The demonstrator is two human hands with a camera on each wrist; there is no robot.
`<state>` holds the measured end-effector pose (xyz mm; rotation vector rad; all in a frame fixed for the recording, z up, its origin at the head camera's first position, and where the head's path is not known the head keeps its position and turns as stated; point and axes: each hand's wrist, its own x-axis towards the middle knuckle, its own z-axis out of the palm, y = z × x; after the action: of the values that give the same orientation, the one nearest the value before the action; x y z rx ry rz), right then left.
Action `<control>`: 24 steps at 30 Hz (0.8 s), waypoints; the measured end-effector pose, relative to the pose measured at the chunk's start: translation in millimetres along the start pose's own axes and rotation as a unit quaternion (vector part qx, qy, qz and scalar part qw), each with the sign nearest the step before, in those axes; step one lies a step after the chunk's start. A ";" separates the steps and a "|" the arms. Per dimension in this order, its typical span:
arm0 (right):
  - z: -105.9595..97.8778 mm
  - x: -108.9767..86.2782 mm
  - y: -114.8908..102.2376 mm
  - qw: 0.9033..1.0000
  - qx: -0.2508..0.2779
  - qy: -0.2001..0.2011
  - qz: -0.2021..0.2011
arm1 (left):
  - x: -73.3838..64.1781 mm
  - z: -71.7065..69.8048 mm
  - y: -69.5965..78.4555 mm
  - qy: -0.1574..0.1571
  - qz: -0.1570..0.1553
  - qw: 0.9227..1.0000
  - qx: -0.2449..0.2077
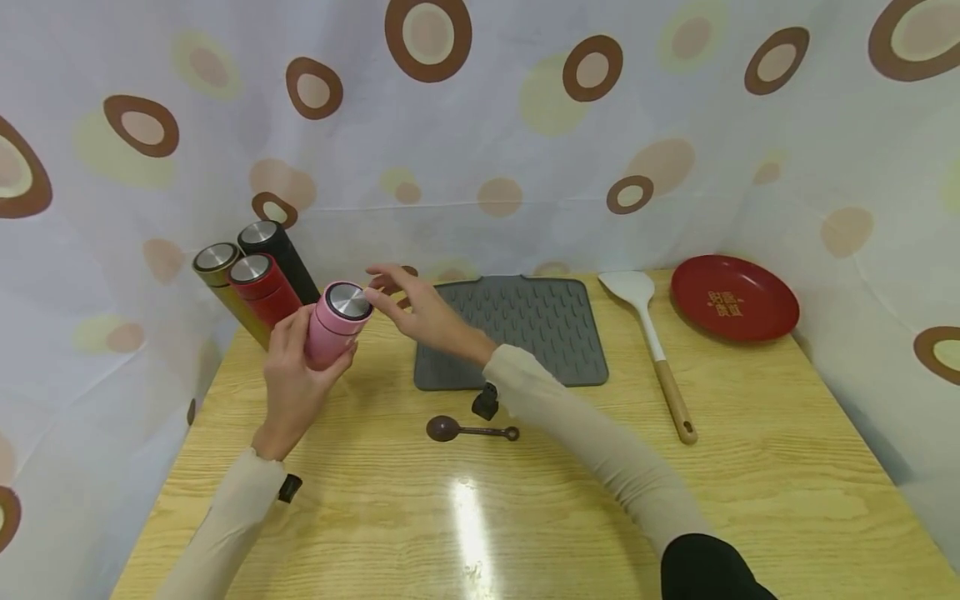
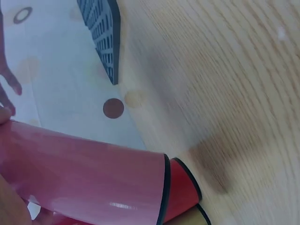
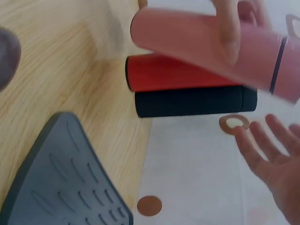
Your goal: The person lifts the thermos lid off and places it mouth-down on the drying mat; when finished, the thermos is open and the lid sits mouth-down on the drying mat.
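A pink thermos flask (image 1: pixel 330 337) with a steel-topped lid (image 1: pixel 349 301) is gripped by my left hand (image 1: pixel 291 367), fingers and thumb curled round its body. In the left wrist view the flask's base is raised off the table, and its long side (image 2: pixel 89 171) fills the lower left. Close beside the lid, my right hand (image 1: pixel 420 312) has its fingers spread; in the right wrist view this hand (image 3: pixel 276 166) looks apart from the flask. Behind the pink flask stand a red flask (image 1: pixel 267 292), a black flask (image 1: pixel 288 254) and a gold flask (image 1: pixel 236 292), all upright with lids on.
A grey ridged mat (image 1: pixel 525 325) lies at the back middle, partly under my right forearm. In front of it is a small brown spoon (image 1: pixel 444 428). To the right lie a white spatula (image 1: pixel 647 321) with a wooden handle and a red plate (image 1: pixel 693 292). Patterned curtain surrounds the table.
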<state>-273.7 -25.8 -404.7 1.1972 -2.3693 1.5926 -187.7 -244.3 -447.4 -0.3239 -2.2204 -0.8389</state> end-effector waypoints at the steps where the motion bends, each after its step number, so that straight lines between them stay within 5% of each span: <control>1: 0.5 -0.2 -2.2 1.000 0.004 0.004 0.006 | 1.3 1.7 1.0 -0.001 0.003 1.000 0.002; 6: 0.0 -1.8 -13.4 0.998 -0.010 0.006 0.057 | 7.9 11.3 5.7 -0.025 0.028 0.999 0.031; 13: -15.2 -6.9 -24.8 0.988 -0.096 -0.029 0.117 | 12.6 25.4 12.3 -0.059 0.058 0.995 0.058; 18: -29.5 -13.8 -23.1 0.984 -0.046 -0.047 0.163 | 17.7 33.3 18.9 -0.081 0.076 0.992 0.055; 24: -39.8 -20.3 -16.2 0.986 0.000 -0.025 0.167 | 25.4 40.3 24.5 -0.101 0.077 0.991 0.045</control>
<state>-264.0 15.0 -382.3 0.8848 -2.7177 1.6636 -216.4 -199.9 -438.7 -0.5500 -2.3762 -0.6438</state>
